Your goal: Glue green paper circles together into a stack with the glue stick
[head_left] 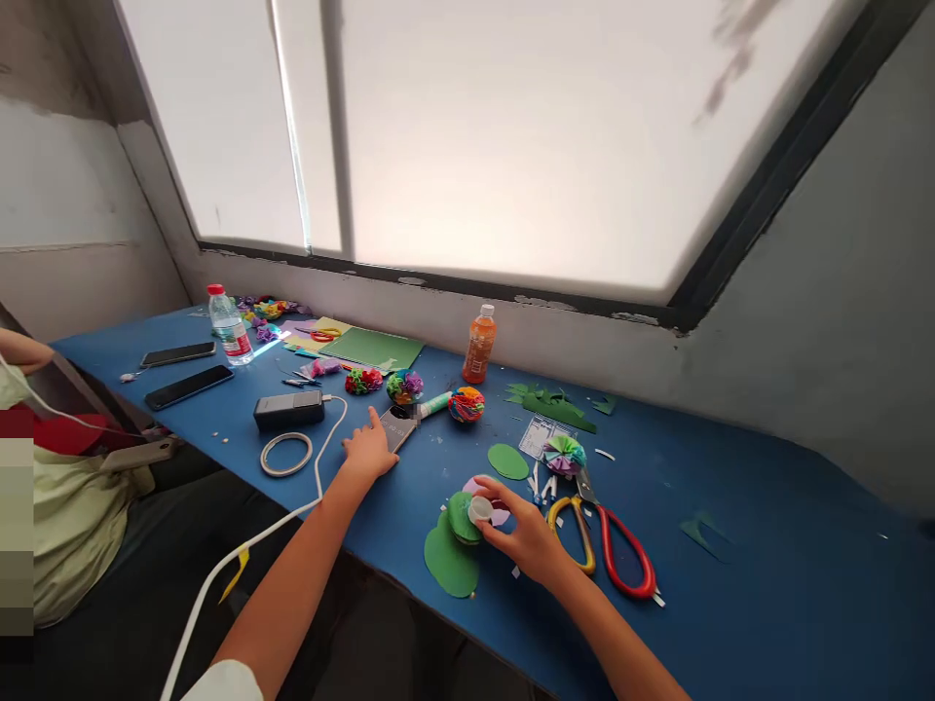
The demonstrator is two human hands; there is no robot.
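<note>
Low in the middle of the frame, the right grip (530, 540), a bare hand, has its thumb and fingers closed around a small round white cap (480, 509). The cap looks like smooth plastic and is held against a folded green paper piece (460, 520). That piece overlaps a larger flat green paper circle (447, 567) lying at the near edge of the blue table (766, 584), and a scrap of pale pink paper shows just behind the cap. Just right of the hand lie two pairs of scissors with looped plastic handles, one yellow (574, 531) and one red (626, 560). Above them sits a pleated, many-coloured paper rosette (564, 455), with a plain green oval (508, 461) beside it. Left of centre, the left grip (369, 453) lies flat and open on the table, its fingers spread and its fingertips touching a dark glossy phone (398, 426). A white cable (321, 467) curves past that wrist towards a dark boxy power bank (288, 410), near a flat white ring (286, 454). An orange bottle (479, 344) stands upright by the wall.
</note>
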